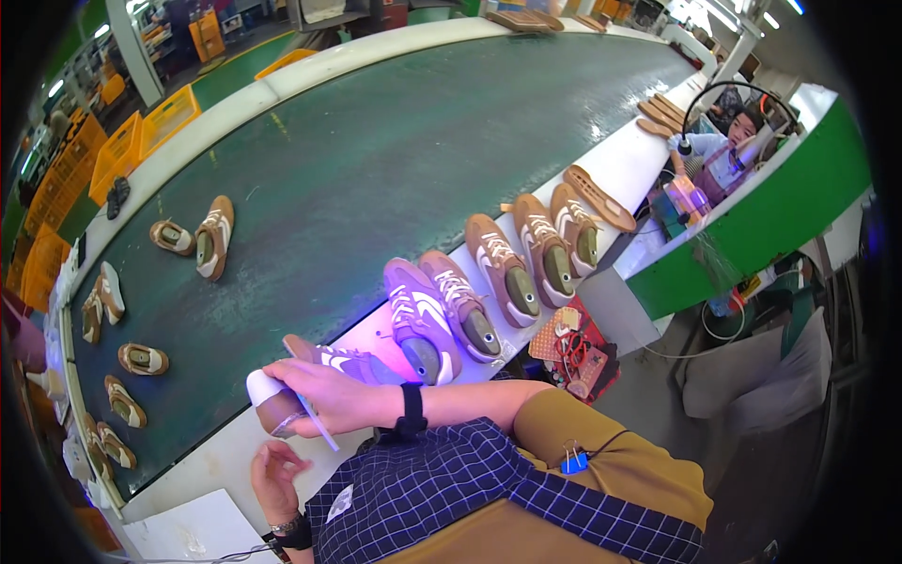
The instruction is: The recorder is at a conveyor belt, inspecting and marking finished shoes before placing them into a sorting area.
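My right hand [324,390] reaches across from the right and is closed around a rounded white-and-brown object [271,402]. A thin pale stick [319,425] sticks out below the fingers; the grip hides what the object is. Below it, my left hand [274,477] is half curled with fingers apart, and nothing shows in it. Just beyond my right hand lies a brown shoe [362,367], partly hidden by the wrist. Next to it stands a brown lace-up sneaker [413,305] with white trim, under purple light. A grey-green last shows in its opening.
More sneakers on lasts [498,263] line the white ledge to the right, beside a brown sole [599,197]. Several shoes [216,235] sit on the green conveyor belt [376,141]. A co-worker [728,155] sits behind a green curved panel [752,254]. Orange crates [169,122] stand far left.
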Demonstrator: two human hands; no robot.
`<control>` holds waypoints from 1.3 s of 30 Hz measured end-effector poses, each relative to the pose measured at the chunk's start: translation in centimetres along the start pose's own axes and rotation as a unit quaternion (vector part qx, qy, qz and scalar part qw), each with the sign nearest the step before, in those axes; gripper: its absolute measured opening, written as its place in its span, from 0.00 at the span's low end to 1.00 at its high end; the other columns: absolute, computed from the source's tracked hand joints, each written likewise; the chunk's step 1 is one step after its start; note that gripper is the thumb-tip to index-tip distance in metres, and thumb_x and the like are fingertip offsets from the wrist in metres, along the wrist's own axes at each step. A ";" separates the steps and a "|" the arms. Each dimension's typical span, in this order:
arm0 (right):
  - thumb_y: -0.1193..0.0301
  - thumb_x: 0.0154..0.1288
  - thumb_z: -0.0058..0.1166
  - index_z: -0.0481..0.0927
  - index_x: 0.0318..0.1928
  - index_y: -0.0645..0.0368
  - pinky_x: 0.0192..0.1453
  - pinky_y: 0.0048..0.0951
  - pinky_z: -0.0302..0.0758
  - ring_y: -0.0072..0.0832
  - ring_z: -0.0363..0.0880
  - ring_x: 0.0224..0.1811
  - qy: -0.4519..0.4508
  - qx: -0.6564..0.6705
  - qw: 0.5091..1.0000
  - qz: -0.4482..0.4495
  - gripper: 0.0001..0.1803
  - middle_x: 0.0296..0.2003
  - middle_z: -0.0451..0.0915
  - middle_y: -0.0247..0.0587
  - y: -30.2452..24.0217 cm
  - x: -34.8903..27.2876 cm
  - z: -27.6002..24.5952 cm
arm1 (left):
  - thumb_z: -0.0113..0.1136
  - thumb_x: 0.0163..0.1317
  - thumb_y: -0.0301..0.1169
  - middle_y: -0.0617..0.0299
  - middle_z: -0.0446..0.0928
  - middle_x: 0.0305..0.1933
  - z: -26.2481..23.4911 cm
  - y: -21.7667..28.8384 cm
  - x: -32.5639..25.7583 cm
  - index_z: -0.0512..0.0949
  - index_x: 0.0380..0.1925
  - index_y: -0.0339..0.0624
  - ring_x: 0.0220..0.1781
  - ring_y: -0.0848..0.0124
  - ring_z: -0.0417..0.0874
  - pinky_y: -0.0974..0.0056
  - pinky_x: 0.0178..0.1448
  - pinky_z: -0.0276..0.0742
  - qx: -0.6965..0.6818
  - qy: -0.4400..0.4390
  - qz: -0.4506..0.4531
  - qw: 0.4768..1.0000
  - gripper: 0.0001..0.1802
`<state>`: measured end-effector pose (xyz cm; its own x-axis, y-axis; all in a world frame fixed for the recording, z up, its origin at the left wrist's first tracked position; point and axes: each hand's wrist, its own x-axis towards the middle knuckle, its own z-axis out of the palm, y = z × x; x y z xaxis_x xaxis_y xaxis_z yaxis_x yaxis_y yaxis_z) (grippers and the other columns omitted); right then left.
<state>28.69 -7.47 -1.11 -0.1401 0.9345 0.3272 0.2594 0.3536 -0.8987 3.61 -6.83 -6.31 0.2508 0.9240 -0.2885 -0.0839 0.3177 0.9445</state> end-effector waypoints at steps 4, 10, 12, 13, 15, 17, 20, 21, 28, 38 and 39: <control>0.68 0.46 0.63 0.63 0.57 0.68 0.54 0.36 0.71 0.46 0.72 0.52 0.065 -0.001 0.997 -0.051 0.37 0.48 0.71 0.55 0.5 -0.5 1.7 | 0.43 0.61 0.59 0.47 0.72 0.56 2.4 -1.7 0.5 0.64 0.59 0.36 0.55 0.53 0.76 0.52 0.57 0.72 -0.220 -0.340 -0.254 0.878 0.39; 0.68 0.46 0.61 0.64 0.54 0.66 0.51 0.38 0.72 0.49 0.72 0.49 0.020 0.041 0.993 -0.109 0.34 0.45 0.71 0.54 -0.3 -1.2 2.8 | 0.48 0.60 0.57 0.51 0.64 0.63 7.3 -2.5 0.2 0.56 0.64 0.41 0.62 0.57 0.70 0.51 0.61 0.70 0.157 0.067 0.155 0.973 0.41; 0.70 0.52 0.56 0.67 0.53 0.64 0.47 0.38 0.74 0.46 0.75 0.44 -0.101 0.071 0.990 -0.067 0.27 0.42 0.73 0.50 -0.8 -2.0 2.2 | 0.50 0.60 0.52 0.54 0.73 0.55 3.5 -5.7 2.2 0.65 0.58 0.40 0.58 0.63 0.73 0.53 0.57 0.73 0.102 0.008 0.277 0.955 0.33; 0.70 0.58 0.51 0.69 0.52 0.61 0.43 0.38 0.75 0.43 0.78 0.39 -0.064 0.034 0.989 -0.126 0.20 0.40 0.76 0.47 -1.1 -2.0 1.4 | 0.51 0.60 0.50 0.52 0.74 0.52 2.9 -5.7 3.2 0.67 0.57 0.39 0.56 0.63 0.74 0.54 0.54 0.74 -0.163 -0.005 0.081 0.983 0.31; 0.73 0.60 0.51 0.69 0.55 0.61 0.48 0.31 0.73 0.33 0.78 0.44 -0.101 0.135 0.975 0.147 0.21 0.43 0.76 0.41 -1.8 -2.9 -2.4 | 0.52 0.59 0.46 0.44 0.72 0.50 4.0 -4.6 3.6 0.67 0.56 0.36 0.50 0.58 0.76 0.53 0.48 0.76 -0.456 -0.023 -0.095 0.885 0.31; 0.73 0.65 0.48 0.73 0.55 0.62 0.47 0.22 0.74 0.25 0.79 0.42 0.112 -0.103 0.988 0.003 0.18 0.44 0.79 0.39 3.8 -6.6 -5.8 | 0.52 0.56 0.46 0.39 0.70 0.53 4.6 -3.8 3.3 0.63 0.58 0.33 0.50 0.52 0.76 0.50 0.49 0.76 -0.498 -0.088 -0.134 0.852 0.35; 0.68 0.61 0.54 0.73 0.50 0.66 0.48 0.34 0.75 0.41 0.80 0.46 0.234 -0.227 0.904 0.277 0.19 0.45 0.78 0.55 1.3 -8.6 -12.7 | 0.54 0.54 0.45 0.37 0.69 0.55 4.3 -3.7 3.2 0.61 0.61 0.33 0.50 0.51 0.75 0.47 0.49 0.76 -0.468 -0.113 -0.093 0.871 0.37; 0.65 0.57 0.57 0.71 0.51 0.66 0.48 0.36 0.75 0.45 0.79 0.46 0.251 -0.257 0.884 0.298 0.24 0.44 0.78 0.56 2.1 -10.1 -13.7 | 0.56 0.52 0.43 0.37 0.68 0.55 4.9 -3.5 3.4 0.61 0.61 0.33 0.50 0.50 0.75 0.45 0.51 0.74 -0.445 -0.113 -0.083 0.885 0.38; 0.62 0.42 0.64 0.69 0.49 0.64 0.51 0.43 0.71 0.50 0.74 0.48 0.207 -0.429 0.815 0.331 0.33 0.40 0.77 0.56 6.3 -13.1 -14.2 | 0.59 0.38 0.38 0.40 0.70 0.55 7.1 -1.2 4.5 0.61 0.59 0.29 0.52 0.49 0.77 0.47 0.56 0.74 -0.367 -0.188 -0.098 0.906 0.44; 0.64 0.37 0.72 0.74 0.42 0.66 0.40 0.33 0.76 0.36 0.80 0.34 0.220 -0.313 0.803 0.456 0.31 0.32 0.80 0.48 9.6 -16.7 -16.2 | 0.62 0.37 0.43 0.40 0.72 0.52 6.8 -2.4 5.1 0.64 0.55 0.27 0.48 0.50 0.78 0.50 0.55 0.75 -0.386 -0.214 -0.137 0.887 0.45; 0.66 0.39 0.71 0.74 0.40 0.67 0.39 0.32 0.77 0.34 0.80 0.34 0.265 -0.173 0.839 0.442 0.28 0.32 0.80 0.46 9.3 -16.6 -16.4 | 0.62 0.37 0.44 0.40 0.72 0.52 7.0 -1.8 4.9 0.64 0.56 0.27 0.49 0.49 0.78 0.50 0.54 0.75 -0.383 -0.205 -0.137 0.890 0.46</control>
<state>49.10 -19.00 -10.09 0.6745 0.6921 -0.2570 0.3121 -0.5828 -0.7503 11.75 -4.34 -8.28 0.6805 0.6840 -0.2627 -0.5586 0.7163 0.4182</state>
